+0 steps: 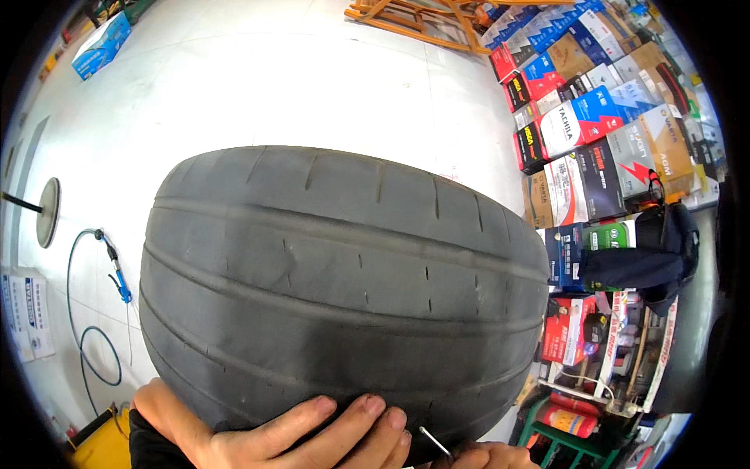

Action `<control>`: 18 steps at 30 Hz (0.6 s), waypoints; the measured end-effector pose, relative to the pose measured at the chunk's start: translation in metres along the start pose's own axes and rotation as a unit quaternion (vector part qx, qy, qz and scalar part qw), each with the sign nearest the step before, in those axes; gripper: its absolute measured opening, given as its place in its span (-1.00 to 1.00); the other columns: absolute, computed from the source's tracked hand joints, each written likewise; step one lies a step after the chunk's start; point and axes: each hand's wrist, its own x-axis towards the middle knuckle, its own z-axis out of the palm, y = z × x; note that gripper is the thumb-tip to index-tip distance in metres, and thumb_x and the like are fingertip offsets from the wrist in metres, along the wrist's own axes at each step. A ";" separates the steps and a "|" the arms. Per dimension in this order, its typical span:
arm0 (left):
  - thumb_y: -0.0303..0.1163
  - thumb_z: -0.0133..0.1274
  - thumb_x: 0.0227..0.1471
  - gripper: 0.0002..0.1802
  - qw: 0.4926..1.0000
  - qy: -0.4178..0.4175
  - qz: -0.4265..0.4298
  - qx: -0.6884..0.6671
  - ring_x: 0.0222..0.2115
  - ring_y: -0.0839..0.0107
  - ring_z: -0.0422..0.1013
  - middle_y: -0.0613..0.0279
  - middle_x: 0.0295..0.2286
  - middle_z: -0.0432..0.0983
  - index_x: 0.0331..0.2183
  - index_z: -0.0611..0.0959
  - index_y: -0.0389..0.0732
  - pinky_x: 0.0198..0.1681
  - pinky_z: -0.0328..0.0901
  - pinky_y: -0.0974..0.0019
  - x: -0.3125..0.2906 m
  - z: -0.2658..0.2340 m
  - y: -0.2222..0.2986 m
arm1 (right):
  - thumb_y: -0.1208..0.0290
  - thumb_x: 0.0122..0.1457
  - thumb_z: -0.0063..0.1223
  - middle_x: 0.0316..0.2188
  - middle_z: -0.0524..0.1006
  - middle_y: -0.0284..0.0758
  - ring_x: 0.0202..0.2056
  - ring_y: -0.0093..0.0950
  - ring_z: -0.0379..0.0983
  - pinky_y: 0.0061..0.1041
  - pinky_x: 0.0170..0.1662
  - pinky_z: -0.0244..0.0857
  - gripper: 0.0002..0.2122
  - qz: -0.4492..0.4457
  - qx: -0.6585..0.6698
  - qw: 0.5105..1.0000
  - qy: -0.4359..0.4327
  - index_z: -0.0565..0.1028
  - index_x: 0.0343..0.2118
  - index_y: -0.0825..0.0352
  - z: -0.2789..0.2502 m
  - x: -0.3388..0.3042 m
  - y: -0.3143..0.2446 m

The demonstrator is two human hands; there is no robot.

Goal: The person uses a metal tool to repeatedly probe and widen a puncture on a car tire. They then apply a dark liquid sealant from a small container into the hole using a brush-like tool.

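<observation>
Two hands at the near, lower side of one big black tyre (336,234), which fills the middle of my view, tread toward me. Left hand (250,449): fingers laid side by side over the tread, tips resting on the rubber; thumb out of sight, so I cannot tell whether I am clamping or only steadying. Right hand (491,454): fingers curled together around a thin pale rod (435,442), which pokes out up and leftward in front of the tread (whether its tip touches rubber, I cannot tell).

Progress, by my judgement: work under way, not finished. Done: tyre within reach, rod in hand and brought up to the lower tread. Left: whatever the rod is for at that spot; no finished result shows there. Grooves worn shallow; I see no patch or plug on the visible face. Underside and inside hidden, so anything completed there goes unrecorded.

Off to the left, a dark hose (97,332) with a blue-handled end (121,288), well apart from both hands and out of use.
</observation>
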 end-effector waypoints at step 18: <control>-0.34 -0.05 -0.11 -0.77 1.000 -0.001 -0.005 -0.012 -0.17 0.29 0.41 0.26 -0.24 0.47 -0.33 0.57 -0.12 -0.10 0.26 0.25 -0.001 0.001 -0.002 | 0.35 0.13 -0.15 -0.86 0.16 -0.54 -0.84 -0.65 0.01 -0.62 -0.74 -0.17 -0.62 0.002 -0.004 0.999 -0.040 0.17 -0.84 0.15 -0.004 0.003 0.001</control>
